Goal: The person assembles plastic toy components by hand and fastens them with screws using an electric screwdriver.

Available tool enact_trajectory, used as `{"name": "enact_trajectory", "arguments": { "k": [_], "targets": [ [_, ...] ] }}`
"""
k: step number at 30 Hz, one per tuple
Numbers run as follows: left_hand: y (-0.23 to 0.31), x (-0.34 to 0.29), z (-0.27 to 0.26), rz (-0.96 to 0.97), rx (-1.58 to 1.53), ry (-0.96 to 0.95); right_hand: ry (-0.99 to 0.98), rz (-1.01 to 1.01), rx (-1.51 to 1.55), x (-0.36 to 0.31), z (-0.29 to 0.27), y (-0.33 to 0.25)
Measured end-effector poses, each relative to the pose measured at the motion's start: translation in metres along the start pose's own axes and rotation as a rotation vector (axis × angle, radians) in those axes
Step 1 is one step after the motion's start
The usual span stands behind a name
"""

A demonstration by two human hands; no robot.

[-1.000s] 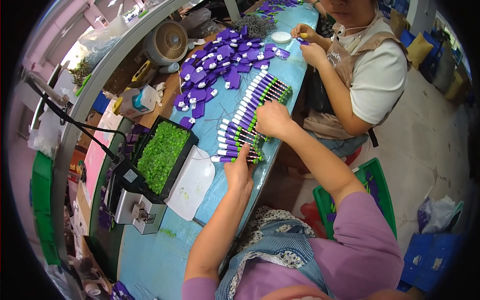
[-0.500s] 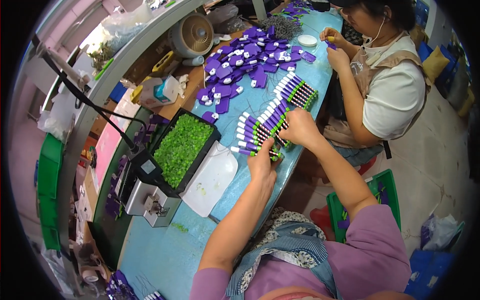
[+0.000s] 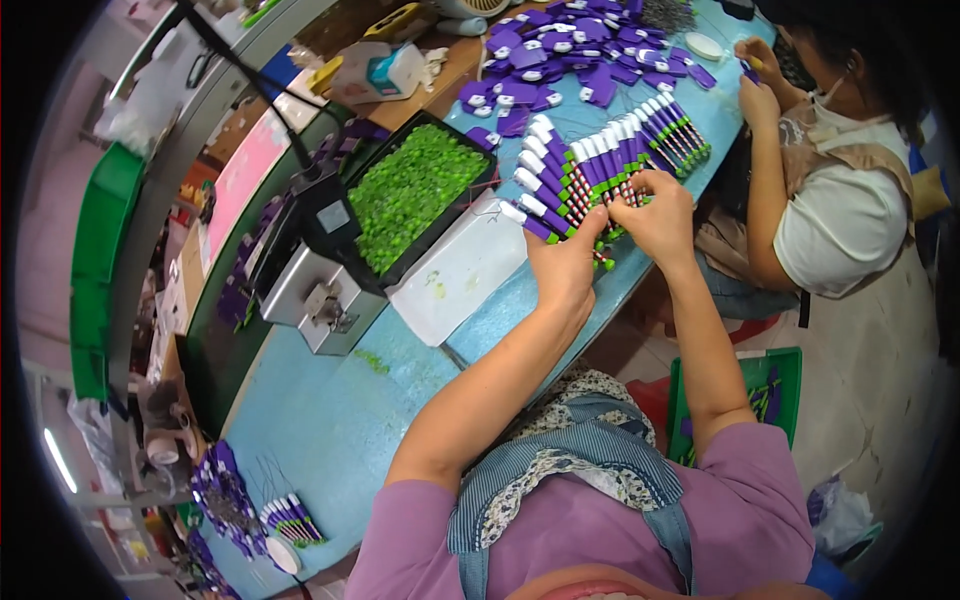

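A slanting row of slim pen-like pieces (image 3: 545,172) lies on the blue table. They have white tips, purple bodies, dotted shafts and green ends, and thin dark wires trail from some. My left hand (image 3: 566,262) is closed round the lower ends at the row's left side, its thumb pressed along them. Beside it my right hand (image 3: 660,215) pinches lower ends near the middle of the row, thumb and forefinger together. The fingers partly hide the shafts. To the right, a further group of these pieces (image 3: 680,135) lies side by side.
Purple flat pieces with white ends (image 3: 600,50) heap at the back. Left of my hands are a black tray of small green parts (image 3: 410,195), a white sheet (image 3: 450,275) and a metal device (image 3: 318,295). A co-worker (image 3: 830,190) sits close on the right, hands raised.
My view has turned, so the table's near left end, with another group of pieces, shows more. Both hands stay at the row, and the right hand's fingers have shifted lower on the pieces.
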State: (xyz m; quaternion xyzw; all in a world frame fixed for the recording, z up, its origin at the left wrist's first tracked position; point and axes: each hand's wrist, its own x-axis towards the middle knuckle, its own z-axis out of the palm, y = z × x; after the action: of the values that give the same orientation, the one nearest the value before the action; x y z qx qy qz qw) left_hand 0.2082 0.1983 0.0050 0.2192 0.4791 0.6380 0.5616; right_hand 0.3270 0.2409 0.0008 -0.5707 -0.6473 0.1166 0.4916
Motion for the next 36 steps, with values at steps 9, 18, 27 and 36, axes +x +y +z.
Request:
{"name": "enact_trajectory", "arguments": {
  "k": [9, 18, 27, 36],
  "targets": [
    [0.097, -0.083, -0.081, 0.422, -0.056, 0.004, -0.012, -0.081, 0.33, -0.041, 0.021, -0.145],
    [0.173, -0.173, -0.273, 0.587, -0.309, 0.538, -0.469, -0.492, 0.545, -0.149, 0.155, -0.325],
    [0.176, -0.124, -0.447, 0.063, -0.391, 0.595, -0.839, -0.614, 0.026, -0.212, 0.283, -0.359],
    [0.23, -0.134, -0.53, -0.307, 0.329, 0.472, -0.888, -0.894, -0.088, -0.218, 0.299, -0.37]
  ]
}}
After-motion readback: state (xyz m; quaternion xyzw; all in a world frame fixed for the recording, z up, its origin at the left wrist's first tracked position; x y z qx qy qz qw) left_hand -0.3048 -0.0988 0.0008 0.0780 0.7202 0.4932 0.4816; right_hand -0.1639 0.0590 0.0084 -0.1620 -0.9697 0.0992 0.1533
